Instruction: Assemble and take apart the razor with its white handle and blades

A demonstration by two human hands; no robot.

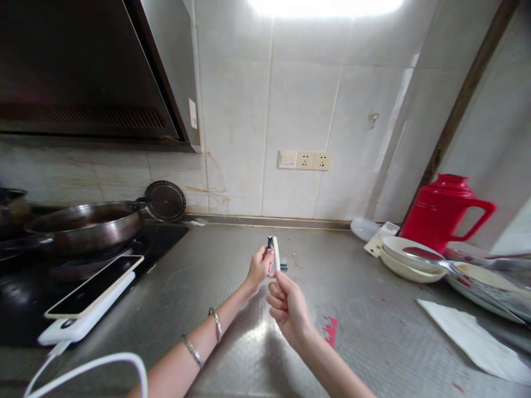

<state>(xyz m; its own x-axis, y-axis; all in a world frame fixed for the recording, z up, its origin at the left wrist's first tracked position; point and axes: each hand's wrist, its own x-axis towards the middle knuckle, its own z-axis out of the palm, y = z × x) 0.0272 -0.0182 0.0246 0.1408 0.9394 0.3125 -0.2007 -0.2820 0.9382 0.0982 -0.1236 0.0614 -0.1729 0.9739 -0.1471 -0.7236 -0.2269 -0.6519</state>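
Above the middle of the metal counter (232, 260), my two hands are close together. My left hand (259, 268) is closed on a small dark object with a shiny end (270, 242); its exact kind is too small to tell. Thumb and curled fingers of my right hand (286, 301) pinch the lower end of a slim white strip-like piece (276, 254), which stands nearly upright right beside the dark object. Whether the two pieces are joined I cannot tell. Just behind my hands, small green-and-black items (284, 266) lie on the counter, partly hidden.
On the left, a steel pan (91, 224) sits on the black stove, with a phone (97, 287) on a white power bank (89, 318) and a cable. On the right are a red thermos (440, 215), stacked bowls (410, 265) and white paper (468, 337). Sockets (313, 161) are on the wall.
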